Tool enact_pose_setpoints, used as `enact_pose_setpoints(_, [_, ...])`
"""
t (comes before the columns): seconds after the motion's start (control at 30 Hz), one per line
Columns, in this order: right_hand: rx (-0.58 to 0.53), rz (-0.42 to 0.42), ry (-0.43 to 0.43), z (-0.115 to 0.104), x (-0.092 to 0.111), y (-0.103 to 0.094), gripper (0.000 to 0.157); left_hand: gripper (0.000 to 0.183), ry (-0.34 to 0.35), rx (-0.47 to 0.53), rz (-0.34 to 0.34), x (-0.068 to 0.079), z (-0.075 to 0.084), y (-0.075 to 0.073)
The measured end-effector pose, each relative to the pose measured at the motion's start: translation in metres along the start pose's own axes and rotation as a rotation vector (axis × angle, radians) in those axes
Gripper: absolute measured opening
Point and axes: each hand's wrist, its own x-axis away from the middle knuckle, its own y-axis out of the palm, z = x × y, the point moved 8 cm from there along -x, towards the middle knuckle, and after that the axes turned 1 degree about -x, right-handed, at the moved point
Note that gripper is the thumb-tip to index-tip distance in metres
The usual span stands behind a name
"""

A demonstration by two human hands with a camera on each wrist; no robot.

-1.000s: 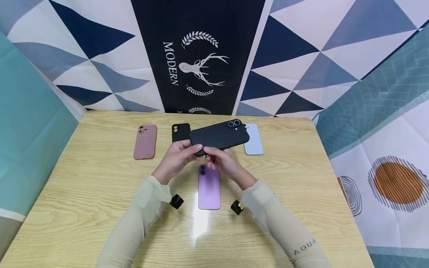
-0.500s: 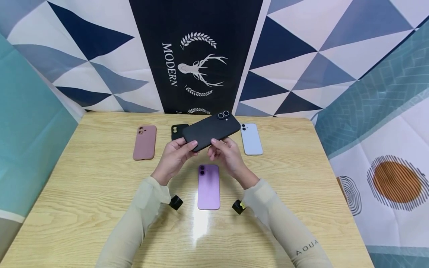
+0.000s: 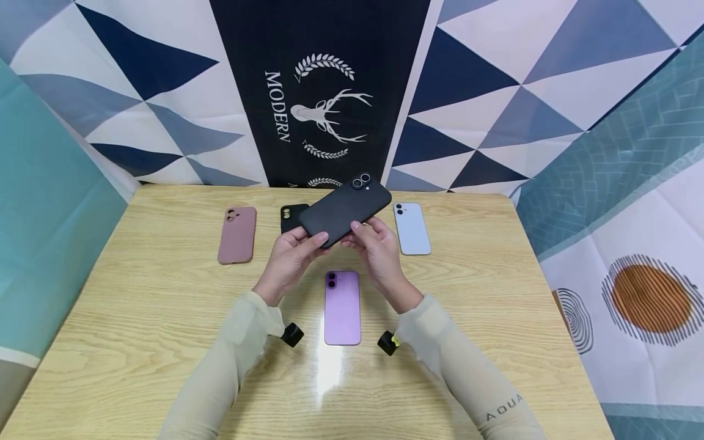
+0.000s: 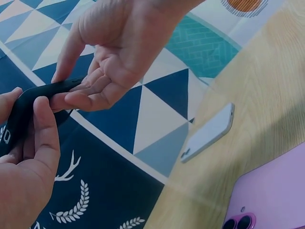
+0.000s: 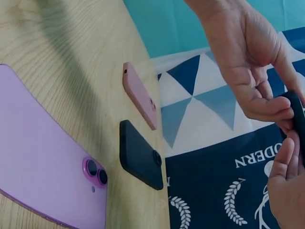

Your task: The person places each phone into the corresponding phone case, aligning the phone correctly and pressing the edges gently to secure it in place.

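Observation:
Both hands hold a black phone [image 3: 346, 211] above the far part of the table, tilted with its twin camera lenses at the upper right. My left hand [image 3: 289, 256] pinches its lower left end, thumb on the back and fingers beneath. My right hand [image 3: 381, 253] grips its near long edge, with the thumb [image 3: 356, 226] at that edge and the fingers curled under. In the left wrist view the phone [image 4: 45, 90] appears nearly edge-on between both hands. Below the hands, a purple phone [image 3: 342, 308] lies back up on the table.
A pink phone case [image 3: 238, 235] lies at the back left of the wooden table [image 3: 137, 305]. Beside it is a black phone case [image 3: 293, 215], partly covered by the held phone and left hand. A pale blue phone [image 3: 412, 229] lies at the back right. Patterned cloth [image 3: 456, 91] hangs behind.
The black phone has shifted left and turned so its camera end points farther up. The right hand's thumb has moved from near the left thumb to farther along the edge. The pale blue phone is now uncovered.

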Motion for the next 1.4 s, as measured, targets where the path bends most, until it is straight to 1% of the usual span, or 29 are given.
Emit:
enact_pose_setpoints(0.13, [-0.001, -0.004, 0.022, 0.000, 0.000, 0.002, 0.011, 0.032, -0.001, -0.001, 0.006, 0.000, -0.001, 0.000])
enact_pose_setpoints(0.27, [-0.005, 0.008, 0.044, 0.002, 0.001, 0.002, 0.015, 0.031, 0.004, 0.010, 0.014, 0.000, -0.003, 0.000])
enact_pose_setpoints(0.33, [-0.011, 0.034, 0.039, 0.001, 0.001, 0.001, 0.018, 0.026, 0.015, 0.019, 0.023, -0.001, -0.004, 0.000])
enact_pose_setpoints(0.5, [-0.004, 0.130, 0.018, 0.000, -0.001, -0.002, 0.027, 0.016, 0.046, 0.039, 0.041, -0.002, -0.005, 0.002])
enact_pose_setpoints(0.63, [-0.001, 0.180, 0.016, 0.000, -0.001, -0.004, 0.028, 0.017, 0.044, 0.043, 0.048, -0.001, -0.007, 0.004])
enact_pose_setpoints(0.73, [-0.010, 0.200, 0.015, 0.000, -0.001, -0.004, 0.027, 0.022, 0.040, 0.037, 0.043, -0.001, -0.009, 0.005])
enact_pose_setpoints(0.83, [-0.009, 0.218, 0.019, 0.000, -0.001, -0.006, 0.028, 0.030, 0.028, 0.022, 0.030, -0.001, -0.012, 0.007])
enact_pose_setpoints(0.93, [0.002, 0.238, 0.031, 0.000, -0.001, -0.008, 0.029, 0.032, 0.010, 0.002, 0.020, -0.001, -0.014, 0.007])
enact_pose_setpoints(1.07, [0.000, 0.268, 0.049, 0.001, -0.001, -0.011, 0.029, 0.024, -0.020, -0.029, 0.002, -0.001, -0.018, 0.009])
enact_pose_setpoints(1.17, [-0.004, 0.285, 0.062, 0.002, -0.001, -0.013, 0.030, 0.015, -0.060, -0.038, -0.025, 0.000, -0.022, 0.013])
enact_pose_setpoints(1.3, [0.018, 0.291, 0.080, 0.003, -0.001, -0.015, 0.035, 0.019, -0.099, -0.046, -0.069, 0.002, -0.026, 0.018])
enact_pose_setpoints(1.4, [0.053, 0.301, 0.090, 0.004, -0.001, -0.017, 0.036, 0.019, -0.108, -0.077, -0.103, 0.003, -0.029, 0.022])
